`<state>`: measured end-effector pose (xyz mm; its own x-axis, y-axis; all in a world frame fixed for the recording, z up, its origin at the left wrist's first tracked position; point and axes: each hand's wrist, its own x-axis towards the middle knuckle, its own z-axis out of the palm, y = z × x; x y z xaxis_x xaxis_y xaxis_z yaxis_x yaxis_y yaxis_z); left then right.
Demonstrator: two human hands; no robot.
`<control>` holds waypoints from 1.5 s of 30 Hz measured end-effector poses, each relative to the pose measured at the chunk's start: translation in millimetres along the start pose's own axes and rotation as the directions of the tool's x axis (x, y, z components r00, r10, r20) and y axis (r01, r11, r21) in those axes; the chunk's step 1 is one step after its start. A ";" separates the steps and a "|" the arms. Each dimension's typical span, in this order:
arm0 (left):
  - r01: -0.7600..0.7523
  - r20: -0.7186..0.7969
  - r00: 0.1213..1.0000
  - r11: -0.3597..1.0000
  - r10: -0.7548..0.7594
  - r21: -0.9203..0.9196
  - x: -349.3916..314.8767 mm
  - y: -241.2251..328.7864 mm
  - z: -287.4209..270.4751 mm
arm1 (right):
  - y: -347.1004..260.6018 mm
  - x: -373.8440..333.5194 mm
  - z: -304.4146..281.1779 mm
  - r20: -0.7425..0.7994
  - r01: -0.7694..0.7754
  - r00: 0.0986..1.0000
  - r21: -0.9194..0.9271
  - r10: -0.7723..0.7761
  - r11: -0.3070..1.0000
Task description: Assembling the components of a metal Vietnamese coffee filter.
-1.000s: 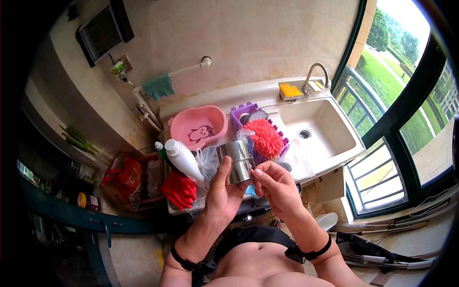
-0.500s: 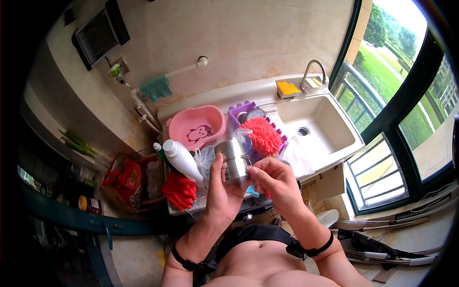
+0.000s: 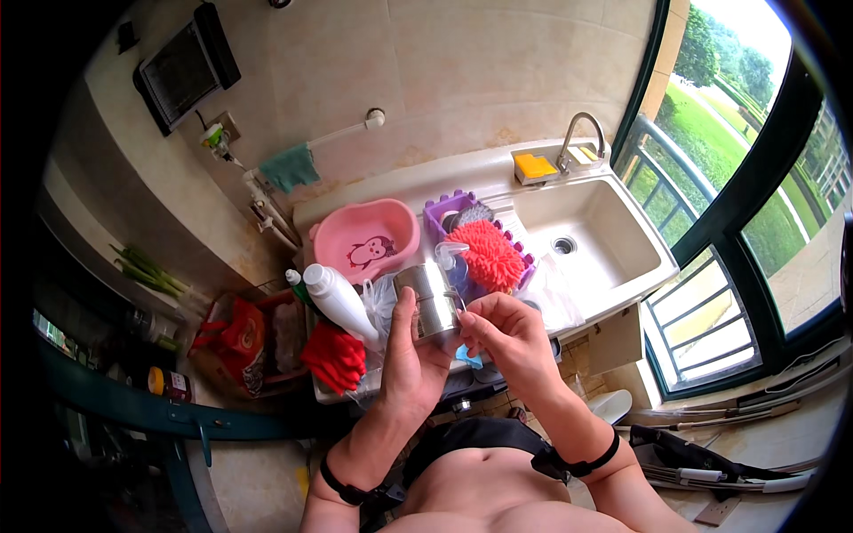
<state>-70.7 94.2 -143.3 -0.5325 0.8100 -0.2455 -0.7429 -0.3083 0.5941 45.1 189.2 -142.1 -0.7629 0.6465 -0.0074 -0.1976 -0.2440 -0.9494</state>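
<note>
In front of my body, my left hand (image 3: pixel 410 364) is wrapped around a shiny silver cylinder (image 3: pixel 433 311), thumb along its near left side. The cylinder is tilted and has two bands, the lower marked with small print; I cannot tell exactly what it is. My right hand (image 3: pixel 508 333) is closed in a pinch at the cylinder's right edge. Whatever lies between those fingertips is too small to make out. Just beyond the cylinder are a clear spray bottle (image 3: pixel 453 259) and a crumpled clear plastic bag (image 3: pixel 380 300).
A pink basin (image 3: pixel 366 238), white bottle (image 3: pixel 342 298) and red gloves (image 3: pixel 335 358) lie left on the counter. Right stand a purple basket (image 3: pixel 440 210), a red fluffy mitt (image 3: pixel 488 253) and a white sink (image 3: pixel 613 200) with a faucet (image 3: pixel 582 120). A yellow sponge (image 3: pixel 536 166) sits behind.
The cylinder has turned or shifted slightly in my left hand. My right fingers have moved a little at its right edge, still pinched. The counter things stay put.
</note>
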 end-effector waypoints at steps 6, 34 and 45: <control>0.026 0.027 0.999 1.000 -0.026 -0.002 -0.4 1.8 -0.4 | 1.7 -0.6 -1.6 -0.016 -0.008 1.000 0.034 0.008 0.999; -0.216 0.151 0.964 0.976 0.217 -0.023 -3.1 -1.7 -6.6 | -5.1 -6.8 6.5 0.023 0.025 0.999 0.043 -0.026 0.999; -0.016 0.274 0.961 0.994 0.045 -0.107 -2.8 4.3 -24.0 | -15.1 -16.0 -2.9 0.021 0.070 0.998 -0.204 -0.067 0.976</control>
<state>-82.1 78.6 -158.4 -0.4336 0.9011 0.0009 -0.7735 -0.3727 0.5127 62.1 184.7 -128.5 -0.7607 0.6461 0.0625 -0.1203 -0.0457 -0.9917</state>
